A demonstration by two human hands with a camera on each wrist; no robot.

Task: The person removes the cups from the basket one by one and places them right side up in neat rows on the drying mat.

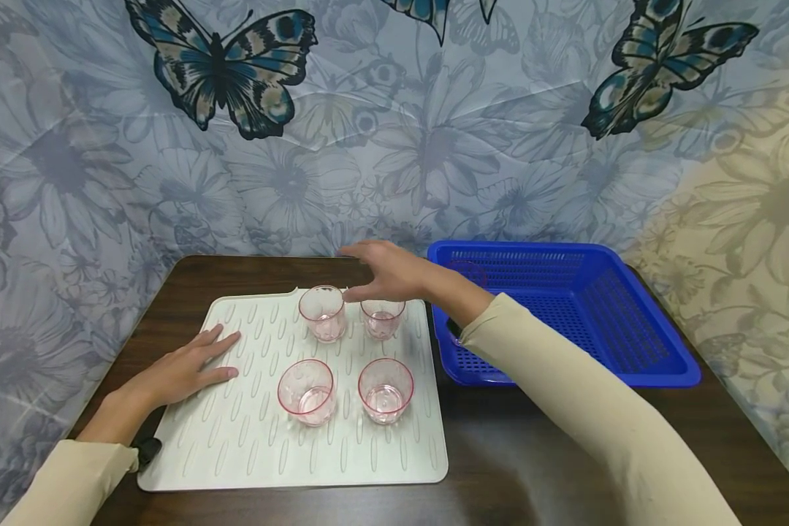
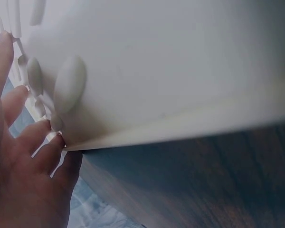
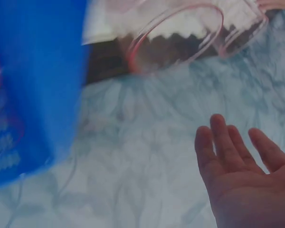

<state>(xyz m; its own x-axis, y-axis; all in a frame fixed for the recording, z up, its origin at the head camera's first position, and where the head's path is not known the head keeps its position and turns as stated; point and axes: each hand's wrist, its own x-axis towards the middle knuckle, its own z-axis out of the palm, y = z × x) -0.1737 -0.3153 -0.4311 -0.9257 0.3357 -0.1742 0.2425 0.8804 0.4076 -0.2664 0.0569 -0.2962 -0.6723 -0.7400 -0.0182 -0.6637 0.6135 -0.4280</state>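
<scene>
Four clear glasses would be several: a back left glass (image 1: 322,314), a back right glass (image 1: 383,320), a front left glass (image 1: 307,392) and a front right glass (image 1: 386,391), all pink-rimmed and upright on a white ridged mat (image 1: 237,446). My left hand (image 1: 187,365) rests with spread fingers on the mat's left edge; the left wrist view shows its fingers (image 2: 35,137) along that edge. Above the back glasses my right hand (image 1: 391,272) hovers, fingers extended, holding nothing. In the right wrist view the right hand (image 3: 247,175) is apart from the glass rims.
A blue perforated plastic basket (image 1: 657,329) stands right of the mat, with pink-rimmed glass partly visible at its left side, behind my right forearm. The dark wooden table (image 1: 500,453) meets a butterfly-patterned cloth backdrop (image 1: 434,146) at its back edge.
</scene>
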